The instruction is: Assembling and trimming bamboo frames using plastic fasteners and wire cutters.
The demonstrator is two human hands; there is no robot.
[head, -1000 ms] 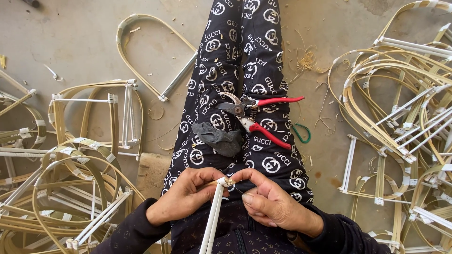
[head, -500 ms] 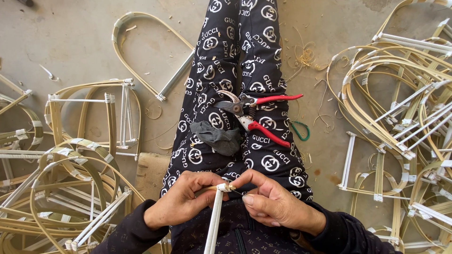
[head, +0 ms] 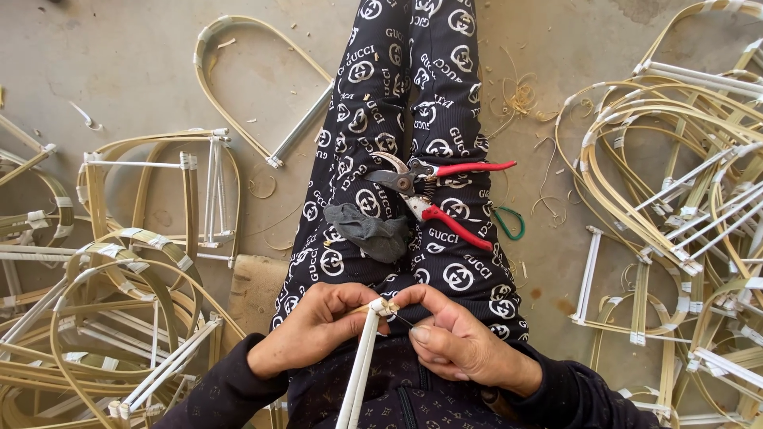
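White rod bundle [head: 359, 373] — bottom edge-cropped

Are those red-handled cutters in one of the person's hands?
No, the red-handled cutters lie on the lap, while both hands hold the white strip bundle.

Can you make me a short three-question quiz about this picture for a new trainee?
1. True or false: the red-handled cutters lie on the person's legs.
2. Which hand grips the bundle of white sticks? A left hand B right hand C neither
3. Fill in: the dark cloth lies just to the ___ of the cutters in the picture.

Key: 1 true. 2 A. 3 left.
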